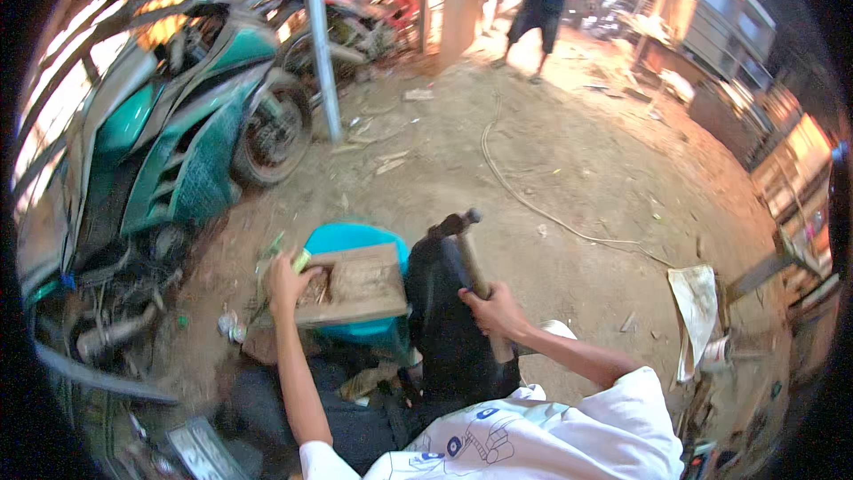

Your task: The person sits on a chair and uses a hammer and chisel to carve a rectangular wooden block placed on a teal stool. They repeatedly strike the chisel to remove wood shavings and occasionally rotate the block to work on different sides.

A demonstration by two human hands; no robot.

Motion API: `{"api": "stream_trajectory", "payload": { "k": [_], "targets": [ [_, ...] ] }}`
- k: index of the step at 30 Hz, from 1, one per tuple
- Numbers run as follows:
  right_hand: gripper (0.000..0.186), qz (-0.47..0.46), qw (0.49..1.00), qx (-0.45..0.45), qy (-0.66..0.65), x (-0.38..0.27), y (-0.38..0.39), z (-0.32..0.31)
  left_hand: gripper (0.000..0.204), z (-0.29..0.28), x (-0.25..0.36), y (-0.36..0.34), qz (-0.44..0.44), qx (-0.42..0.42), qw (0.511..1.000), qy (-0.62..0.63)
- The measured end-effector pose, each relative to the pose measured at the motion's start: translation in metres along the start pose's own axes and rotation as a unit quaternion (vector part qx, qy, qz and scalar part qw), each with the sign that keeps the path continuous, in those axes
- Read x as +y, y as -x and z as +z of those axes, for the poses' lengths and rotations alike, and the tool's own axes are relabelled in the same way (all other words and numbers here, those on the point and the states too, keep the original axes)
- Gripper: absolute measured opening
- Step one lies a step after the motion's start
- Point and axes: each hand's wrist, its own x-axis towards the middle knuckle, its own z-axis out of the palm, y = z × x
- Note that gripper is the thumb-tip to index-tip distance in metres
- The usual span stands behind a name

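My right hand is closed around the wooden handle of a hammer, held upright over my dark-clothed leg with its dark head at the top. My left hand is at the left edge of a wooden board, its thumb and forefinger around a small yellow-green object whose kind is unclear. A small brown patch, too blurred to name, shows on the board beside my thumb. Beneath the board stands a turquoise plastic stool, partly covered by it.
A green motorcycle stands at the left, near a metal post. A person in dark clothes is at the far side. Across the dirt floor lies a hose or cable. A pale cloth or sack lies at the right.
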Motion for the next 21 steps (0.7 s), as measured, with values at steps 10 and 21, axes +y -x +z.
{"api": "stream_trajectory", "payload": {
  "k": [10, 21],
  "targets": [
    [0.039, 0.057, 0.997, 0.047, -0.009, -0.022, 0.012, -0.009, 0.068, 0.019, 0.0, 0.026, -0.011, 0.021, 1.0, 0.011],
    [0.035, -0.111, 0.99, 0.059, 0.069, -0.017, 0.005, -0.029, 0.039, -0.044, 0.07, 0.037, -0.02, 0.113, 0.948, 0.297]
  ]
}}
